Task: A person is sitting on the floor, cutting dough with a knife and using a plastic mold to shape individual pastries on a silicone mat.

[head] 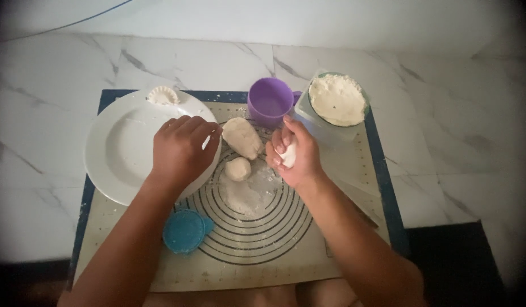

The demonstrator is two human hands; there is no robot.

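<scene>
My right hand (294, 153) is closed around a small white lump of dough (290, 157), held just above the baking mat (263, 261). Over the right rim of the white plate (112, 148), my left hand (180, 149) hovers palm down with fingers curled; I cannot see anything in it. Between the hands lie a large dough piece (242, 137) and a small dough ball (238, 169) on the floured centre of the mat. One shaped dumpling (162, 95) rests at the plate's far edge.
A purple cup (269, 101) stands behind the dough. A bowl of flour (337, 100) sits on a clear container at the right. A blue round dumpling press (185, 230) lies near the front left. The marble counter (456, 131) surrounds the mat.
</scene>
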